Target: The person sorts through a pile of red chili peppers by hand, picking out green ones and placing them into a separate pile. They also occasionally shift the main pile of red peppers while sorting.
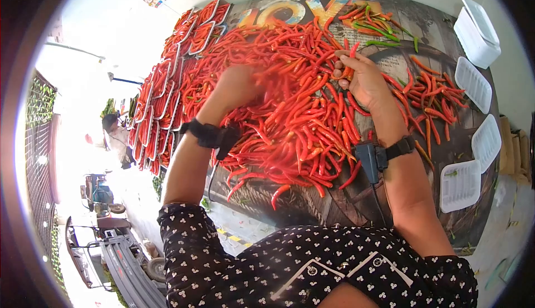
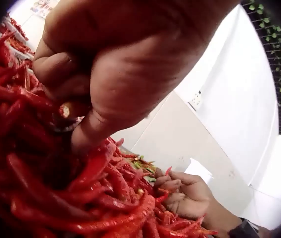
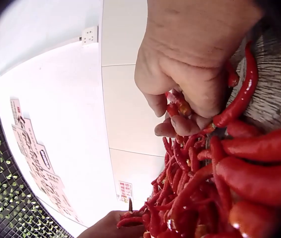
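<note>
Red chili peppers (image 1: 301, 96) lie in a wide heap on the dark printed table. The left hand (image 1: 239, 88) reaches into the heap's left part, blurred in the head view; in the left wrist view its curled fingers grip a red pepper (image 2: 66, 110) by the cut-looking stem end. At the heap's right edge the right hand (image 1: 365, 82) holds a few red peppers, one tip standing up above the fingers. The right wrist view shows those held peppers (image 3: 177, 105) between thumb and curled fingers, partly hidden by the hand.
Filled trays of red peppers (image 1: 161, 79) stand in rows at the left. Green and mixed peppers (image 1: 379, 32) lie at the back right, a smaller red pile (image 1: 434, 102) below them. Empty white trays (image 1: 461, 186) line the right edge, with stacked white containers (image 1: 477, 35) behind.
</note>
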The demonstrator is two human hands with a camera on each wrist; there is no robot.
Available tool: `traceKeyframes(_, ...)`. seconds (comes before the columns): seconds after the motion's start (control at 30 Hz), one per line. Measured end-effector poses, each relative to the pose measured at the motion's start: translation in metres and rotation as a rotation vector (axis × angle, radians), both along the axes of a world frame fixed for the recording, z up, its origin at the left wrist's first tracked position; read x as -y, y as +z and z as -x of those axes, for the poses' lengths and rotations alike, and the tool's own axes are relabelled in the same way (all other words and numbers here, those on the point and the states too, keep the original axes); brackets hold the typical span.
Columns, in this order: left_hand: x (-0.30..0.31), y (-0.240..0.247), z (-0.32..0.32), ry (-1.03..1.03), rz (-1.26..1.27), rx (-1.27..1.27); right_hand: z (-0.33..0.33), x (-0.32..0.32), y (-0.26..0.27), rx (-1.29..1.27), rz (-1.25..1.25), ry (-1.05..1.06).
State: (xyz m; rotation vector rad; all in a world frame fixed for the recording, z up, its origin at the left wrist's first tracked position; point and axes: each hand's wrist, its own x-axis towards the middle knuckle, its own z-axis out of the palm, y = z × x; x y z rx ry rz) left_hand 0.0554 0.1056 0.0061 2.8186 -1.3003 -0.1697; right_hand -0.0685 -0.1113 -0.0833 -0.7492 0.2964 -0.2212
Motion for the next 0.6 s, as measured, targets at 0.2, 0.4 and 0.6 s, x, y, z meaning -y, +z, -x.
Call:
traceKeyframes(0.2, -0.006, 0.008, -0.002, -0.084, 0.23, -0.118, -0.004, 0.005, -0.011, 0.032, -0.012, 0.014)
traceKeyframes(0.4, -0.002, 0.044, -0.068, 0.201, 0.212, -0.233, -0.002, 0.005, -0.007, 0.054, 0.021, 0.057)
traceKeyframes(0.6, 0.036, 0.025, -0.166, 0.065, -0.018, 0.176, -0.001, 0.004, -0.004, 0.037, -0.001, 0.058)
